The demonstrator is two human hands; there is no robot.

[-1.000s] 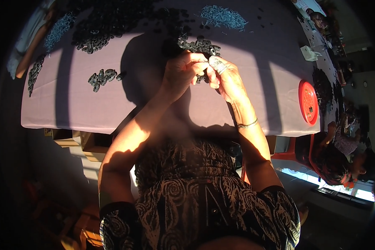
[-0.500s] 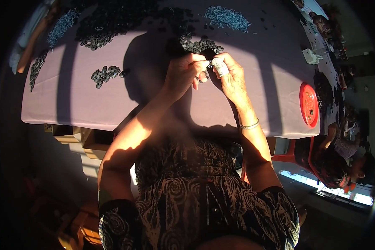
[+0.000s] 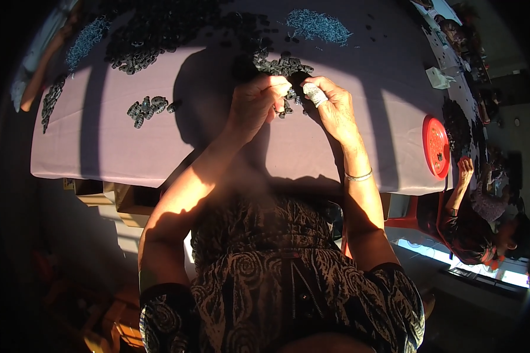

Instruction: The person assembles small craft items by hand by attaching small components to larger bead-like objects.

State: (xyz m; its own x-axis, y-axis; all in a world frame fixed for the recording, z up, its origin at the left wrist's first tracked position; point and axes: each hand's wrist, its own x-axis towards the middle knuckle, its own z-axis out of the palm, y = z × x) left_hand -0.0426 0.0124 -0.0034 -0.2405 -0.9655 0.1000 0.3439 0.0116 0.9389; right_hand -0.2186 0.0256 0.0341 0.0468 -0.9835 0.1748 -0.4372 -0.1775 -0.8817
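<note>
Both hands nudged up-table; left hand (image 3: 258, 105), right hand (image 3: 331, 106) pinching small dark parts (image 3: 284, 107), mid-table (image 3: 335, 167).

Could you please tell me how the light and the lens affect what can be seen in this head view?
Head view: low sunlight warms the table; the person's shadow covers both hands; the fisheye bends the table edge; the corners go black.

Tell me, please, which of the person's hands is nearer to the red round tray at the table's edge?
Right. The right hand is at the table's middle, on the side toward the red tray though well short of it; the left hand sits just beyond it, farther from the tray.
</note>
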